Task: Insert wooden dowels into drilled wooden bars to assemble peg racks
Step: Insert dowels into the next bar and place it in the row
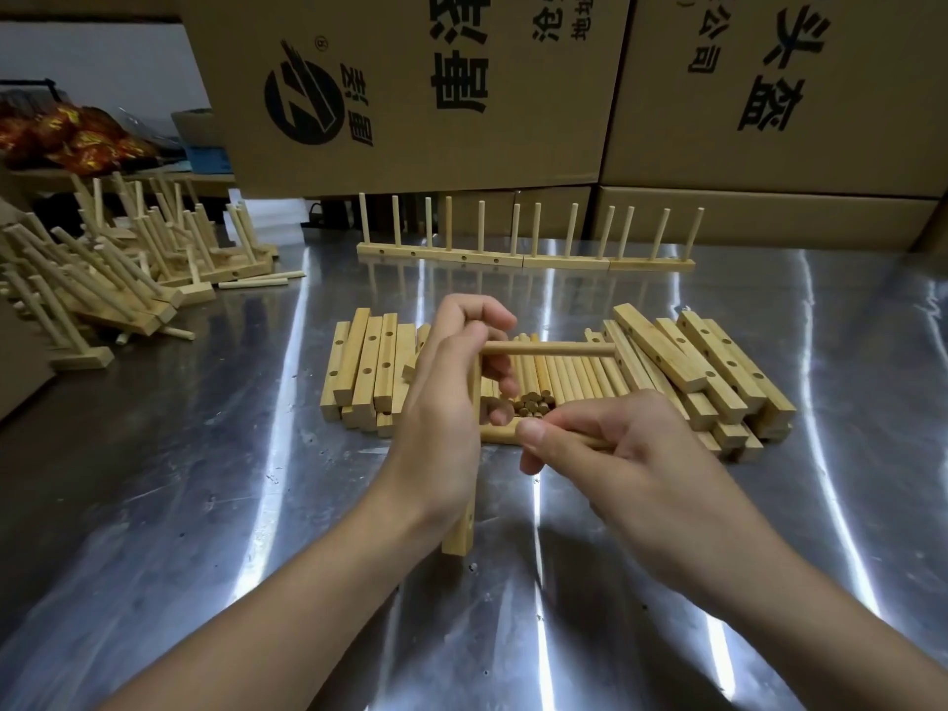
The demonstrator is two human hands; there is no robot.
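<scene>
My left hand (451, 397) grips a drilled wooden bar (460, 531) held upright above the table, its lower end showing below my wrist. One dowel (554, 348) sticks out of the bar's upper part, pointing right. My right hand (605, 449) pinches a second dowel (500, 434) between thumb and fingers, its left end at the bar lower down. Behind my hands lies a pile of loose dowels (569, 377), flanked by stacks of drilled bars on the left (367, 369) and on the right (703, 369).
Finished peg racks stand in a row (523, 259) at the back of the steel table (205, 479). A heap of assembled racks (118, 264) fills the left side. Large cardboard boxes (513, 84) wall off the back.
</scene>
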